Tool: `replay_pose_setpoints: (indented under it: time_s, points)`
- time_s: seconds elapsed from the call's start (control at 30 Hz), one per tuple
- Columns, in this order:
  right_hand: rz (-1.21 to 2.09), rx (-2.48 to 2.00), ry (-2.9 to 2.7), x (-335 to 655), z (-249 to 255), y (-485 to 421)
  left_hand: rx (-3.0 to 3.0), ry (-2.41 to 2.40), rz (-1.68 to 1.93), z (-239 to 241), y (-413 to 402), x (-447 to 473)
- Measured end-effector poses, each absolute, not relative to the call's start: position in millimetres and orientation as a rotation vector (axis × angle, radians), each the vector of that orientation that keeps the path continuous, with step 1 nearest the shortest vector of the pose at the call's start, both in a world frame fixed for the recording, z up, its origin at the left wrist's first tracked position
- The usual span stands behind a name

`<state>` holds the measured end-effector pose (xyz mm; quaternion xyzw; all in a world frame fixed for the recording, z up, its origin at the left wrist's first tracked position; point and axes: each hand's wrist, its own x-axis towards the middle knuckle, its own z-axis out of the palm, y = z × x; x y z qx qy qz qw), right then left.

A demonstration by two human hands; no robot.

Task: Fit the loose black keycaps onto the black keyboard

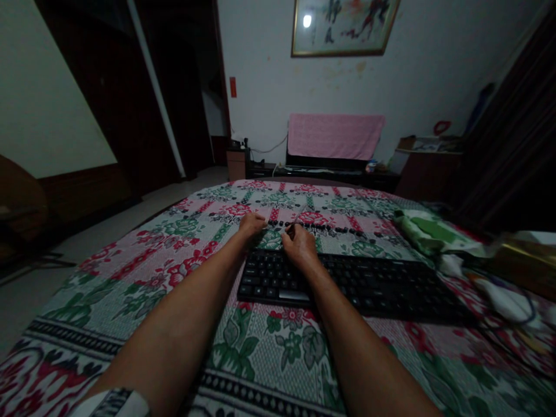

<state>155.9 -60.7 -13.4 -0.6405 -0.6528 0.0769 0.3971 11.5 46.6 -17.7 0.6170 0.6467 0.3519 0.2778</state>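
A black keyboard [386, 284] lies on the flowered tablecloth, partly hidden by my right forearm. Its space bar area shows as a lighter strip. Beyond it runs a row of small black keycaps [343, 230] on the cloth. My left hand [252, 225] is by the left end of that row, fingers drawn together; whether they pinch a keycap is too small to tell. Just above the keyboard's far edge, my right hand [300, 244] is closed around a screwdriver [292, 231] with a dark handle, its thin shaft pointing away from me.
On the table's right side lie a green and white packet [423, 231], a gold-brown box [525, 263] and a white item [508, 301] among cables. Past the table stands a low cabinet bearing a screen covered by a pink cloth [334, 136].
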Motion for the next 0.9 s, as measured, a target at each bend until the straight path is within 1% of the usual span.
replay_pose_setpoints:
  time_s: [0.2,0.27,0.43,0.57,0.7,0.9]
  points:
    - [0.199,-1.619,-1.638,156,-13,-61,1.519,1.559,0.992,-16,-4,-10]
    - [0.205,-1.606,-1.635,156,-11,-63,1.377,1.395,1.015,-15,-22,-16]
    - [0.365,-1.345,-1.695,146,-7,-69,1.170,1.206,0.942,-7,-52,-30]
    - [0.533,-1.116,-1.773,134,-9,-72,1.169,1.149,0.904,-3,-60,-37]
    - [0.607,-1.041,-1.821,128,-12,-75,1.191,1.173,0.895,-7,-55,-39]
    - [0.582,-1.057,-1.859,130,-14,-76,1.231,1.190,0.877,-17,-44,-40]
